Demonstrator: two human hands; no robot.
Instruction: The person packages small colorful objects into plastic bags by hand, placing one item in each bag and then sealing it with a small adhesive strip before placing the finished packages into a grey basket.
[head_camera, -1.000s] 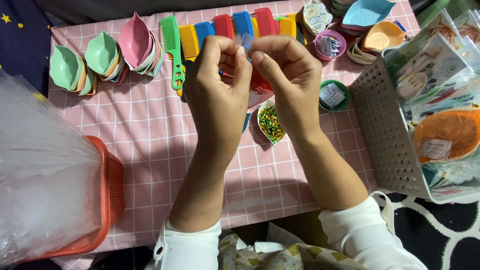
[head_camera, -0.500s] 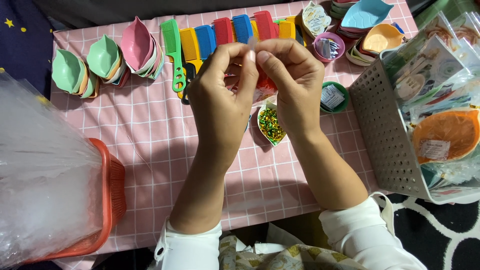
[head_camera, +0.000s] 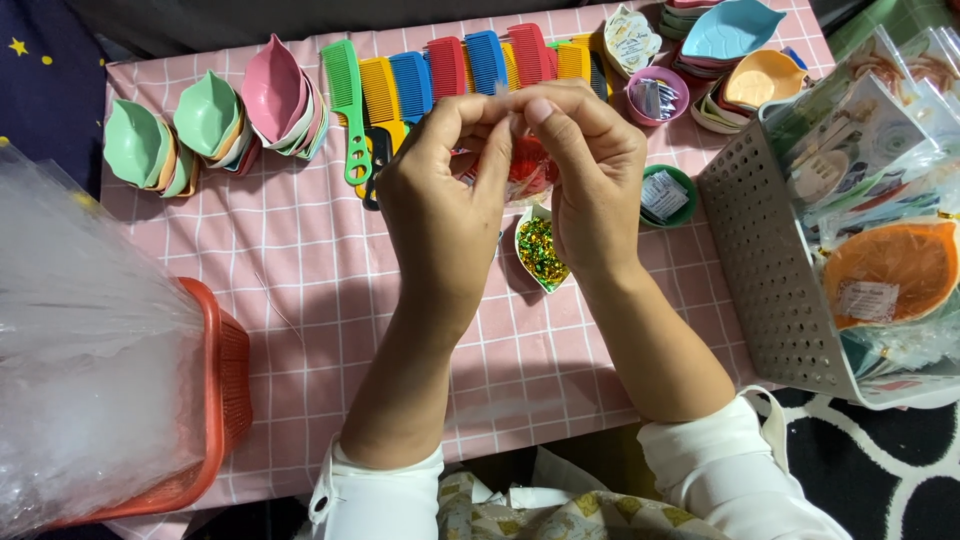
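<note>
Both hands are raised over the pink checked tablecloth (head_camera: 300, 290), fingertips meeting just above the white dish of gold and green bits (head_camera: 541, 255). The left hand (head_camera: 445, 205) is curled, thumb and forefinger pinched together on something too small to make out. The right hand (head_camera: 590, 180) is curled the same way, its fingertips touching the left's, pinching at the same spot. A red crinkly packet (head_camera: 527, 170) shows just behind the hands, above that dish; whether either hand holds it, cannot tell.

Places taken from the dish:
- Row of coloured combs (head_camera: 450, 70) beyond it, at the far edge of the cloth; the green comb (head_camera: 350, 110) is at the row's left end.
- Stacks of leaf-shaped bowls (head_camera: 210, 120), green and pink, far left of it.
- Small green cup (head_camera: 668, 195) with a sachet just right of it; pink cup (head_camera: 655, 95) further back right.
- Grey perforated basket (head_camera: 770, 270), full of packets and an orange dish, well to the right.
- Orange basket (head_camera: 215, 400) under clear plastic bags (head_camera: 80, 340), well to the near left.
</note>
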